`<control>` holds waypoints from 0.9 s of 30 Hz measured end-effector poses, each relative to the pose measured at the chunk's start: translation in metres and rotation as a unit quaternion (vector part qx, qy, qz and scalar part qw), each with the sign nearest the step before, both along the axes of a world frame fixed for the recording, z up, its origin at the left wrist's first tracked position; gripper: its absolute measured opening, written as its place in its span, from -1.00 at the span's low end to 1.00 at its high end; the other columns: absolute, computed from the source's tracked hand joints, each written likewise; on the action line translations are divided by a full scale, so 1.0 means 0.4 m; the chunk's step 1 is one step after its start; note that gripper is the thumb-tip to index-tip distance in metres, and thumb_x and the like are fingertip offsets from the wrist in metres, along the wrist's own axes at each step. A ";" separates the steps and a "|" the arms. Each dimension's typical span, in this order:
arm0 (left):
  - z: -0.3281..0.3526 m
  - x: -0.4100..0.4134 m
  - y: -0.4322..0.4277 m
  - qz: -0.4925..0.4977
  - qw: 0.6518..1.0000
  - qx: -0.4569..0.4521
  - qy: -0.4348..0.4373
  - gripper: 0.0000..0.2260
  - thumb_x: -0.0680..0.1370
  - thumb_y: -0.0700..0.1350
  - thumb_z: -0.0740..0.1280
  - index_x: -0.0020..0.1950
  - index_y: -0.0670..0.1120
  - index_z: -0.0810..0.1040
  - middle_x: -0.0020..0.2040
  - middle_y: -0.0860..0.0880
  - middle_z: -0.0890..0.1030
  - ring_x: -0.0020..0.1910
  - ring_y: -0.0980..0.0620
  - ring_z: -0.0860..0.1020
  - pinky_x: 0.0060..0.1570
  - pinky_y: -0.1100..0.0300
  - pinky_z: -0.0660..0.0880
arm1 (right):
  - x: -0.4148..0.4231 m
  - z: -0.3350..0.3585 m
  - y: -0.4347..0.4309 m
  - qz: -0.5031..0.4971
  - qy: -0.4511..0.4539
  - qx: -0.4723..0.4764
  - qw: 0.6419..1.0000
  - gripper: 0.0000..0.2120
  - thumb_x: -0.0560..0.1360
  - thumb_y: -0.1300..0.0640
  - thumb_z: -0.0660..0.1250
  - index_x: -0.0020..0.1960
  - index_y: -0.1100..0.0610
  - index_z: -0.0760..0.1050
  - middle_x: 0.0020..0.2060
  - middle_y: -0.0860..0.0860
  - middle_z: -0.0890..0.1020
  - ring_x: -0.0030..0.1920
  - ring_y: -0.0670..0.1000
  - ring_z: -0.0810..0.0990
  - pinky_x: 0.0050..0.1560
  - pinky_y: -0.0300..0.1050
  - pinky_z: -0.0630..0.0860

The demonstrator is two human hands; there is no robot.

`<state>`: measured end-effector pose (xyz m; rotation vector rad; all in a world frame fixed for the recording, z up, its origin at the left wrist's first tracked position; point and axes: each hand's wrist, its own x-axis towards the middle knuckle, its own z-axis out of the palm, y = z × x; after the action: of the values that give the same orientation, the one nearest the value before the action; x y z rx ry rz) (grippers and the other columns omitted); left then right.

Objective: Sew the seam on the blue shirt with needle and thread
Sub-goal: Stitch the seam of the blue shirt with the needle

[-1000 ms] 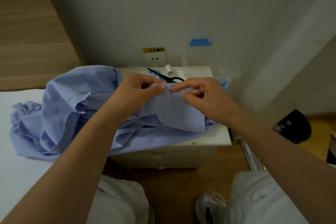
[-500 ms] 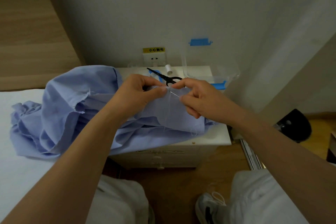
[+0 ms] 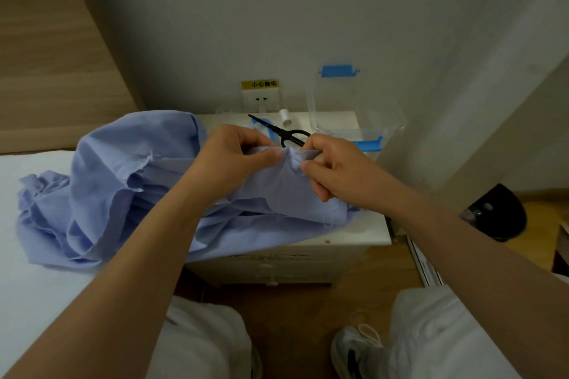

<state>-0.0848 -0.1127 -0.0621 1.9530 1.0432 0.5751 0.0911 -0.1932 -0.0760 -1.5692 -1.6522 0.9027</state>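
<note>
Your left hand [image 3: 234, 160] pinches a raised fold of the shirt [image 3: 107, 178] between thumb and fingers; your right hand [image 3: 338, 169] is curled just beside it, fingertips pinched on the needle [image 3: 293, 158]. The needle shows only as a thin sliver between the two hands at the fold's top edge; how deep it sits in the cloth is too small to tell.

The shirt lies heaped across the bed [image 3: 30, 286] and the nightstand [image 3: 366, 234]; the part you are working is lifted above the nightstand.

A pale thread [image 3: 278, 203] hangs down the front of the fold; so the needle is threaded, and I judge you are in the middle of a stitch. Finished stitches can't be made out, so I can't say how much of the seam is closed; a frayed edge shows further left on the shirt.

Likely left to do: more stitches, a knot, a cut; the scissors [image 3: 286, 135] and spool [image 3: 284, 117] lie behind your hands on the nightstand.
</note>
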 end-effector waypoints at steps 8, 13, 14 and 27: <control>0.001 -0.003 0.000 -0.006 1.000 -0.016 -0.005 -0.95 0.51 -0.07 0.41 -0.14 0.00 0.66 -0.24 0.06 0.67 -0.24 0.23 0.61 -0.26 0.43 0.49 | 0.004 0.001 -0.001 -0.005 0.016 0.007 1.000 -0.86 0.59 0.23 0.21 0.11 0.09 0.45 -0.55 -0.02 0.54 -0.52 -0.17 0.46 -0.39 -0.39 0.39; 0.004 -0.004 0.002 0.005 1.000 -0.008 0.000 -0.94 0.51 -0.05 0.40 -0.14 0.01 0.65 -0.21 0.05 0.66 -0.24 0.27 0.59 -0.29 0.47 0.47 | 0.008 0.008 0.001 -0.018 0.034 0.025 0.999 -0.86 0.58 0.27 0.23 0.10 0.15 0.51 -0.55 -0.01 0.54 -0.52 -0.15 0.46 -0.38 -0.39 0.38; 0.004 -0.002 0.002 0.007 1.000 -0.008 0.000 -0.93 0.51 -0.05 0.40 -0.14 0.01 0.65 -0.21 0.05 0.66 -0.25 0.27 0.59 -0.30 0.47 0.47 | 0.008 0.008 0.001 -0.020 0.034 0.027 0.999 -0.85 0.57 0.28 0.23 0.10 0.16 0.51 -0.55 -0.01 0.54 -0.52 -0.16 0.45 -0.38 -0.38 0.39; -0.001 -0.003 0.006 0.026 0.999 0.005 0.018 -0.92 0.52 -0.08 0.39 -0.14 -0.02 0.67 -0.26 0.06 0.67 -0.28 0.25 0.60 -0.32 0.47 0.48 | 0.007 0.017 -0.001 -0.019 0.056 0.017 0.998 -0.82 0.57 0.32 0.22 0.04 0.10 0.54 -0.60 -0.05 0.50 -0.55 -0.17 0.44 -0.42 -0.37 0.39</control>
<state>-0.0861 -0.1102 -0.0624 1.9572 1.1187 0.5761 0.0940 -0.1937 -0.0690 -1.4956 -1.5469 0.9204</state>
